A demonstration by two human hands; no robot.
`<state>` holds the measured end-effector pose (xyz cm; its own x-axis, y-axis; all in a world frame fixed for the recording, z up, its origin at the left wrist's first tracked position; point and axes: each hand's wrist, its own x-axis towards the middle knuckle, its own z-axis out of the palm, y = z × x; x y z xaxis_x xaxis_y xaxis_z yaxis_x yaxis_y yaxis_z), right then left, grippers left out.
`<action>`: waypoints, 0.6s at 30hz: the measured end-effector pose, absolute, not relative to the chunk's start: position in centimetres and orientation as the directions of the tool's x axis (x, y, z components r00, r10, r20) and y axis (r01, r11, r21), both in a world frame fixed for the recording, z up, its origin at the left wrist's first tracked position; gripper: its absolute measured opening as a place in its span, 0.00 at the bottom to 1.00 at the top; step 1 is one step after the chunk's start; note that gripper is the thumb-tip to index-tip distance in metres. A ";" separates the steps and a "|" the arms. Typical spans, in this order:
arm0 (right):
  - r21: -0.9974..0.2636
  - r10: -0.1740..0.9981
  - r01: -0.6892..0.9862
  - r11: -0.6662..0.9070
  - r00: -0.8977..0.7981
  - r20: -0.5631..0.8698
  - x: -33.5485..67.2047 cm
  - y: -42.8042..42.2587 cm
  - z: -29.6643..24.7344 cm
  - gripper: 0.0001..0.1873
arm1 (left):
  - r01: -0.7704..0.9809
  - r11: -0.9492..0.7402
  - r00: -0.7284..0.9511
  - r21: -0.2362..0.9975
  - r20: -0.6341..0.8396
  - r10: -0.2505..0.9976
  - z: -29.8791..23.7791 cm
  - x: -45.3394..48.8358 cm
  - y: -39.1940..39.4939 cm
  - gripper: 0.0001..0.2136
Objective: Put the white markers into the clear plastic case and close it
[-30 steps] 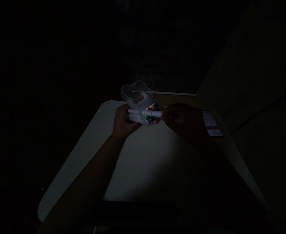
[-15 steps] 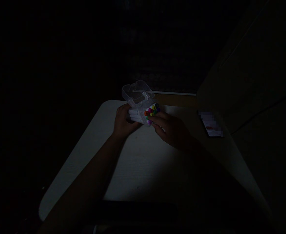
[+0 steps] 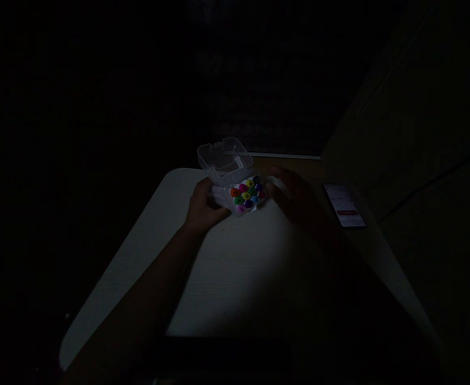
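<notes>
My left hand (image 3: 201,207) is wrapped round a clear plastic marker case (image 3: 221,197), its thumb along the near side. The case's see-through lid (image 3: 225,159) is flipped up at the back. Several markers (image 3: 246,196) lie packed inside, their coloured ends facing right: orange, pink, yellow, green, purple, blue, red and black. Just to the right of these ends is my right hand (image 3: 293,195), apart from the case. Its fingers are spread, with nothing seen between them, though shadow hides part of the hand.
The case is over a pale table (image 3: 218,278) with rounded corners. On its right side lies a phone (image 3: 345,206) with a lit screen. A dark cable (image 3: 427,186) runs along the wall at the right. The surroundings are very dark.
My right hand has come away from the marker ends and moved right, its fingers opening. More coloured ends now show. My left hand keeps hold of the case.
</notes>
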<state>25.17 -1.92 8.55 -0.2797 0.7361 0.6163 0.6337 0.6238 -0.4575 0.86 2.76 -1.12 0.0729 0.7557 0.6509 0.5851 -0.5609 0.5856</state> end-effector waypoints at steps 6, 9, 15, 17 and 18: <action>-0.513 0.741 0.542 0.666 -0.397 0.541 24.4 -2.6 8.8 0.29 | 0.410 -0.567 0.120 0.714 0.574 0.810 -1.5 1.4 2.2 0.39; -0.569 0.755 0.499 0.654 -0.386 0.530 24.4 -3.0 9.1 0.30 | 0.307 -0.581 0.171 0.754 0.557 0.813 -0.9 2.1 1.7 0.34; -0.645 0.792 0.462 0.609 -0.385 0.473 24.2 -3.4 9.6 0.33 | 0.190 -0.544 0.222 0.818 0.503 0.835 -0.2 2.7 0.7 0.31; -0.664 0.811 0.465 0.585 -0.367 0.457 24.2 -3.4 9.6 0.33 | 0.212 -0.524 0.234 0.825 0.478 0.847 -0.2 2.7 0.5 0.31; -0.673 0.821 0.471 0.571 -0.356 0.447 24.3 -3.4 9.6 0.33 | 0.217 -0.523 0.246 0.824 0.472 0.846 -0.3 2.7 0.4 0.31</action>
